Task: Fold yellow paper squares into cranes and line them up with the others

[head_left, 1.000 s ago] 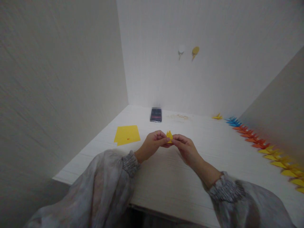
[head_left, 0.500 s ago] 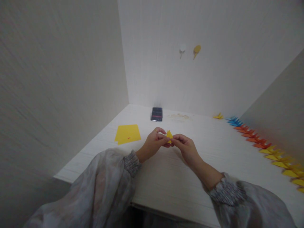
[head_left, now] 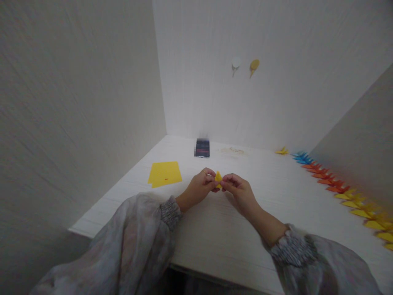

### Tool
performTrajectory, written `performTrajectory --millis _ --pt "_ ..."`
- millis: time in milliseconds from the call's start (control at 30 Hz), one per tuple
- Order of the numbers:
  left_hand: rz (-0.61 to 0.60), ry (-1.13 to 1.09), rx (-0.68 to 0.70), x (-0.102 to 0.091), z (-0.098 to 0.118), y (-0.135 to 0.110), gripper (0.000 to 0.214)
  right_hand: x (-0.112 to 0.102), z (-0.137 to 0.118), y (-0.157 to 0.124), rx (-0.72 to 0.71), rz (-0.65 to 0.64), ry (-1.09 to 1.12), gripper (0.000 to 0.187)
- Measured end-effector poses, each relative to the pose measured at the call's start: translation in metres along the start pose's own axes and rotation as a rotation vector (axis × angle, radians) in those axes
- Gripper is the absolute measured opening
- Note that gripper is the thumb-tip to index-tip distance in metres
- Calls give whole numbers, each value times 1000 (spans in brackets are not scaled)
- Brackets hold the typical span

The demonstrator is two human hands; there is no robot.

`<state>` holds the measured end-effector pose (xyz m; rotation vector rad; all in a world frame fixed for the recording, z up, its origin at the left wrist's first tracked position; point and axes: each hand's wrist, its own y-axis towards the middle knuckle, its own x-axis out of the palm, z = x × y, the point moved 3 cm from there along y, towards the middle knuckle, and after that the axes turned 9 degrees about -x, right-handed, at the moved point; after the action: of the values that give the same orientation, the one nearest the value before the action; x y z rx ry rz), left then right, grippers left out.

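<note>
A small folded yellow paper piece (head_left: 218, 178) is pinched between both my hands just above the white table (head_left: 215, 229). My left hand (head_left: 199, 187) grips its left side with thumb and fingers closed. My right hand (head_left: 238, 190) pinches its right side, fingers curled. Most of the paper is hidden by my fingertips; only a pointed yellow tip shows.
A stack of flat yellow paper squares (head_left: 165, 173) lies to the left. A dark small box (head_left: 202, 148) stands near the back wall. Folded blue (head_left: 301, 157), orange (head_left: 327, 180) and yellow pieces (head_left: 368, 213) line the right edge, with one yellow piece (head_left: 281, 151) at the back.
My fingers have closed further over the yellow piece, so less of it shows. My hands stay at the same spot.
</note>
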<state>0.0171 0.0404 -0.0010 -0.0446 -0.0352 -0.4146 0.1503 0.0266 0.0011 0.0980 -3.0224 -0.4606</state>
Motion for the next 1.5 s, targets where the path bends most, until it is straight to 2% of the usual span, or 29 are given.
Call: performTrajectory --millis 167,400,667,1000,1167,1333,1433,1500 --pt "-6 50 19 2 1 -3 30 -1 3 1 33 4 -39 14" --pt "45 101 -8 -1 -1 -4 28 1 9 -1 79 -2 -112 19" --pt "47 27 -23 0 0 -3 32 2 10 -1 91 -45 -28 19" --pt "55 -6 -61 0 2 -4 26 2 10 -3 93 -80 34 15" --pt "75 -17 -42 -2 3 -3 23 6 11 -3 78 -37 16 20" --pt "138 -28 -28 -6 0 -3 21 10 8 -2 44 -62 -67 17" --pt "149 -1 16 -7 0 -2 22 11 5 -2 32 -72 -74 17" --pt "207 72 80 -9 1 -3 22 11 3 -3 38 -71 -112 16"
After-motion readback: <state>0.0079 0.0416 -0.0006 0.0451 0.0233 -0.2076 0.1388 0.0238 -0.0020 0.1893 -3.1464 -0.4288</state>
